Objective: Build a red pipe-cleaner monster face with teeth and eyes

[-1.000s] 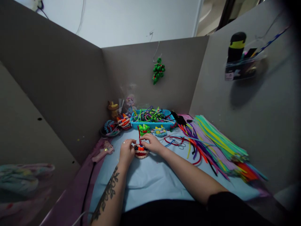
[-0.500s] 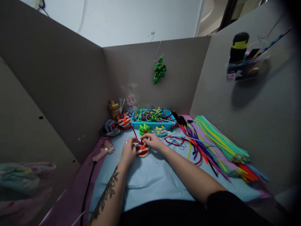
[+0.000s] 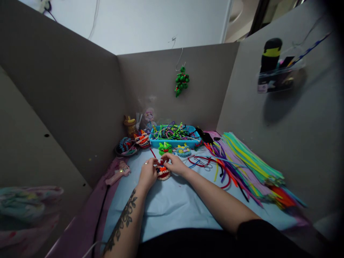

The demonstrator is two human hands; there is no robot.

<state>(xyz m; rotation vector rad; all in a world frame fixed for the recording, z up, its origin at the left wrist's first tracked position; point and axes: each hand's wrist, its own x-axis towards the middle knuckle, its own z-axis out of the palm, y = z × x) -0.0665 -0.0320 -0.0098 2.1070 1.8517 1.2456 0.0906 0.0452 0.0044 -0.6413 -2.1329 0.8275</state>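
Observation:
On the blue cloth [image 3: 166, 211] sits a lion-dance head made of pipe cleaners [image 3: 163, 174], orange and blue on top with a cream-edged red mouth. My left hand [image 3: 148, 175] is closed at its left upper side, fingers pinched around a red pipe cleaner [image 3: 152, 153] whose free end pokes out beyond them. From the right, my right hand [image 3: 176, 165] pinches at the top of the head, where red shows between the fingertips. Just behind the hands stand a green pipe-cleaner head [image 3: 165, 148] and a light blue and yellow one [image 3: 183, 150].
A blue tray [image 3: 176, 143] of pipe-cleaner scraps stands at the back. Bundles of long pipe cleaners [image 3: 247, 161] and scissors [image 3: 208, 166] lie right. Leftward are a pink glue gun [image 3: 118, 173], a dish [image 3: 128, 154] and an orange-white head [image 3: 142, 139]. Grey panels [image 3: 177, 86] enclose the table.
The hands have drawn slightly closer together over the top of the lion head. Less of the red pipe cleaner shows above the left hand, its end apart from the fingertips.

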